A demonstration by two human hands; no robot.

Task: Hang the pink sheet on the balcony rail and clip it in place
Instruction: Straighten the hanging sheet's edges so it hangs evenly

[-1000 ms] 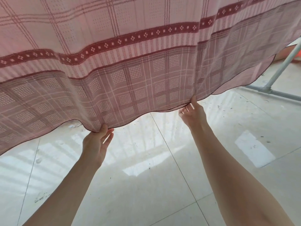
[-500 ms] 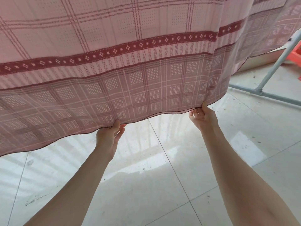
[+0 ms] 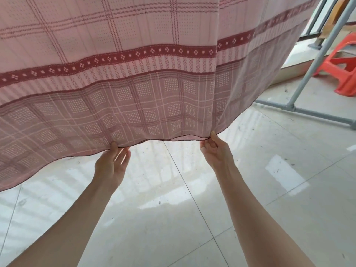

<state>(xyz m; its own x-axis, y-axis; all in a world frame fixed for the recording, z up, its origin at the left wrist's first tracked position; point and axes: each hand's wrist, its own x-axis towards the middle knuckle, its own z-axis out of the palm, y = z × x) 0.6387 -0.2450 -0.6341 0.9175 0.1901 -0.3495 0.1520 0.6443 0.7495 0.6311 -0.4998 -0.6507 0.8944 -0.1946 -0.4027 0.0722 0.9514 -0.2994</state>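
Closer together than a second ago, both hands grip the hem | head view: grey metal pipe frame (image 3: 300,89) and red plastic stool (image 3: 344,72) stand at right on glossy tiled floor (image 3: 173,218) | pink checked sheet (image 3: 119,64) hangs overhead, its lower edge pinched by left hand (image 3: 112,166) and right hand (image 3: 216,151).

Bright daylight comes from behind the pink sheet (image 3: 134,74), which glows where it is a single layer and darkens along the doubled lower band. The glossy floor tiles (image 3: 173,218) throw back pale window-like glare patches, washing out detail. Shadows are soft and faint. Straight lines bow towards the edges; the far right corner looks slightly soft, perhaps from motion.
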